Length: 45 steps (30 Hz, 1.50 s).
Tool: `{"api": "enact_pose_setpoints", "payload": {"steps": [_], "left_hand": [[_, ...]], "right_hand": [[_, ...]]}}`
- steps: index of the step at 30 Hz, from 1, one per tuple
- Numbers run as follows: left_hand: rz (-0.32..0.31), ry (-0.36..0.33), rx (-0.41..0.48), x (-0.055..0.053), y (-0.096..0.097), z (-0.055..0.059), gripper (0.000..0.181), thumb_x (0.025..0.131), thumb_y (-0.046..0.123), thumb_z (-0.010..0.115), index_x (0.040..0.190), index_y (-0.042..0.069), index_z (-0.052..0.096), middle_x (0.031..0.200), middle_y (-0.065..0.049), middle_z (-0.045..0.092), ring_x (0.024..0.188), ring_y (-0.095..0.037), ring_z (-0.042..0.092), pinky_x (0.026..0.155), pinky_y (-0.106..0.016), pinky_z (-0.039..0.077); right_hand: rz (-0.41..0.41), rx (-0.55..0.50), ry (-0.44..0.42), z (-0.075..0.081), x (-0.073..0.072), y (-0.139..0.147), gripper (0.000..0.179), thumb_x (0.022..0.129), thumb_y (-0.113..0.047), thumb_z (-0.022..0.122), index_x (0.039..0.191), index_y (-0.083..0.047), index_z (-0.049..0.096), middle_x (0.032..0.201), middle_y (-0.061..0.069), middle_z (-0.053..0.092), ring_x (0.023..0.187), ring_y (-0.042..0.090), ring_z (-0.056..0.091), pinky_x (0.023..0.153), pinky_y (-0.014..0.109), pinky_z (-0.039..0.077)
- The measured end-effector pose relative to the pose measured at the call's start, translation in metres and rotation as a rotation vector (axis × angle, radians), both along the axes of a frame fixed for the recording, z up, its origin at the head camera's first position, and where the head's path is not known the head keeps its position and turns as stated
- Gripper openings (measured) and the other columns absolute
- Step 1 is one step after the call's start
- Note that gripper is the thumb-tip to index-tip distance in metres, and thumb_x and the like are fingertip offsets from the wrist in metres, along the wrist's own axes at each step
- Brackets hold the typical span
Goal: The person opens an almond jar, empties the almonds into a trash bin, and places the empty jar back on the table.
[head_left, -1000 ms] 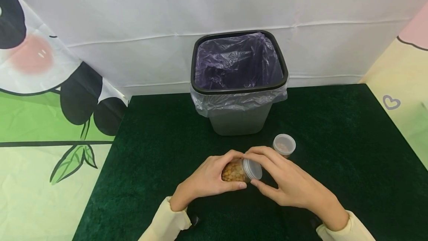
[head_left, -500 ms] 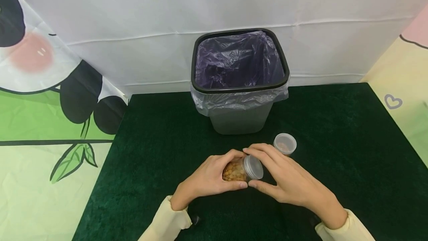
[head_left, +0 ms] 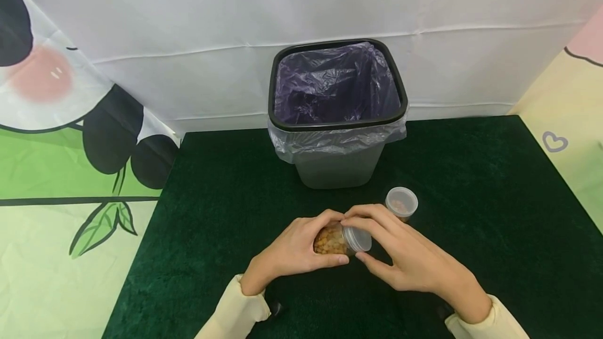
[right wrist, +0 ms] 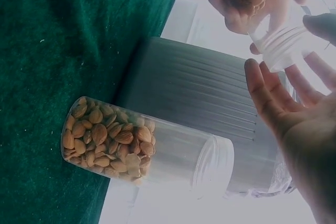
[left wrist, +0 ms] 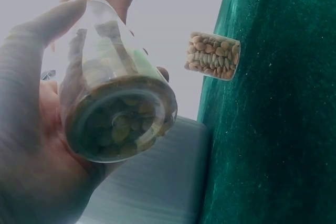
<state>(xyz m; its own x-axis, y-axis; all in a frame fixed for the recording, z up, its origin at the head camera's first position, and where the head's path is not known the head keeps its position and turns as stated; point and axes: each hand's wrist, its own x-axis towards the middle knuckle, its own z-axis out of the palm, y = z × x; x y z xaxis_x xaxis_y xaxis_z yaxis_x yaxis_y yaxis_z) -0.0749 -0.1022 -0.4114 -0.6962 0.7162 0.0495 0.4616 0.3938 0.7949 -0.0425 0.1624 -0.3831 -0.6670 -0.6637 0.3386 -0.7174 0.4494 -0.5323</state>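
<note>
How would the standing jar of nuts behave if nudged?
The standing jar would probably resist tipping when pushed low, since its nuts fill only the lower part. Pushed near the lid, it might topple, being taller than wide. On its side, it would likely roll, as its wall is round.

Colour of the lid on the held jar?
Translucent greyish-white; the lid shows best in the head view.

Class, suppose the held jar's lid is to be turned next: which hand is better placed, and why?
Probably the right hand: it curves around the lid, while the left hand grips the body of the jar, whose lid end faces the right hand.
</note>
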Motion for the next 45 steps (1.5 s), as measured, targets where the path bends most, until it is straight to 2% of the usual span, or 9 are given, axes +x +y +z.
{"api": "enact_pose_setpoints", "payload": {"steps": [5,11,15,19,24,32,38,42,45], "left_hand": [[0.002,0.007,-0.006,-0.0002,-0.0011,-0.0011,0.06,0.094,0.043,0.076,0.145,0.027,0.048,0.124,0.002,0.071,0.094,-0.002,0.067,0.08,-0.021,0.057],[0.004,0.015,-0.015,-0.0001,-0.0006,-0.0014,0.059,0.094,0.044,0.075,0.144,0.027,0.048,0.124,0.003,0.07,0.096,-0.003,0.066,0.083,-0.022,0.057],[-0.005,0.011,-0.022,0.0,0.0006,-0.0011,0.059,0.095,0.045,0.075,0.144,0.028,0.048,0.123,0.004,0.07,0.095,-0.002,0.066,0.083,-0.022,0.056],[-0.008,0.015,-0.023,0.0005,0.0007,-0.0016,0.059,0.094,0.046,0.075,0.144,0.028,0.048,0.123,0.004,0.07,0.093,-0.002,0.066,0.081,-0.021,0.056],[0.002,0.009,-0.027,0.0006,0.0,-0.001,0.059,0.094,0.046,0.076,0.144,0.028,0.049,0.122,0.005,0.07,0.093,-0.001,0.066,0.08,-0.021,0.056],[-0.002,0.013,-0.026,0.0,0.0,-0.0013,0.059,0.094,0.046,0.075,0.144,0.028,0.048,0.122,0.003,0.071,0.092,-0.002,0.066,0.08,-0.021,0.057],[0.006,0.011,-0.042,0.0005,-0.0002,-0.0007,0.06,0.094,0.046,0.075,0.144,0.028,0.048,0.123,0.004,0.071,0.094,-0.002,0.066,0.082,-0.022,0.056],[0.002,-0.006,-0.047,0.0005,-0.0004,0.0005,0.06,0.094,0.047,0.075,0.144,0.031,0.047,0.125,0.005,0.07,0.095,-0.002,0.065,0.083,-0.022,0.056],[-0.001,-0.016,-0.048,0.0002,-0.0004,0.001,0.06,0.094,0.048,0.075,0.144,0.031,0.047,0.125,0.005,0.069,0.095,-0.002,0.065,0.083,-0.022,0.056]], "right_hand": [[0.011,-0.015,0.038,-0.0009,0.0005,0.0007,0.069,0.091,-0.02,0.079,0.152,-0.023,0.047,0.156,-0.003,0.045,0.137,0.011,0.05,0.111,0.031,0.051],[-0.109,0.049,-0.038,0.0005,0.0,-0.0013,0.077,0.094,-0.048,0.076,0.158,-0.026,0.039,0.158,-0.003,0.043,0.131,0.012,0.055,0.102,0.04,0.058],[-0.155,0.064,-0.109,0.0006,-0.0012,-0.0033,0.067,0.096,-0.05,0.071,0.153,-0.027,0.044,0.143,-0.01,0.054,0.114,0.003,0.06,0.094,0.033,0.06],[-0.13,0.026,-0.093,-0.0005,-0.0017,-0.0042,0.053,0.097,-0.042,0.074,0.143,-0.026,0.054,0.132,-0.014,0.06,0.107,-0.001,0.06,0.089,0.027,0.06],[-0.079,0.002,-0.049,0.0005,-0.0006,-0.0033,0.051,0.097,-0.035,0.076,0.142,-0.025,0.055,0.136,-0.014,0.056,0.113,0.0,0.058,0.092,0.027,0.059],[-0.05,0.033,-0.016,0.0038,0.0027,0.0,0.061,0.093,-0.027,0.079,0.147,-0.026,0.052,0.149,-0.01,0.05,0.13,0.006,0.053,0.104,0.036,0.056],[-0.103,0.065,-0.02,0.004,0.0019,0.0002,0.074,0.093,-0.04,0.079,0.156,-0.027,0.042,0.156,-0.004,0.046,0.136,0.013,0.054,0.104,0.041,0.057],[-0.183,0.099,-0.074,0.0041,0.0013,-0.0014,0.066,0.097,-0.05,0.071,0.153,-0.029,0.045,0.147,-0.008,0.056,0.12,0.005,0.062,0.095,0.035,0.06],[-0.197,0.09,-0.116,0.0041,0.0005,-0.0027,0.057,0.097,-0.049,0.071,0.146,-0.028,0.051,0.133,-0.012,0.063,0.104,-0.001,0.064,0.087,0.03,0.061]]}}
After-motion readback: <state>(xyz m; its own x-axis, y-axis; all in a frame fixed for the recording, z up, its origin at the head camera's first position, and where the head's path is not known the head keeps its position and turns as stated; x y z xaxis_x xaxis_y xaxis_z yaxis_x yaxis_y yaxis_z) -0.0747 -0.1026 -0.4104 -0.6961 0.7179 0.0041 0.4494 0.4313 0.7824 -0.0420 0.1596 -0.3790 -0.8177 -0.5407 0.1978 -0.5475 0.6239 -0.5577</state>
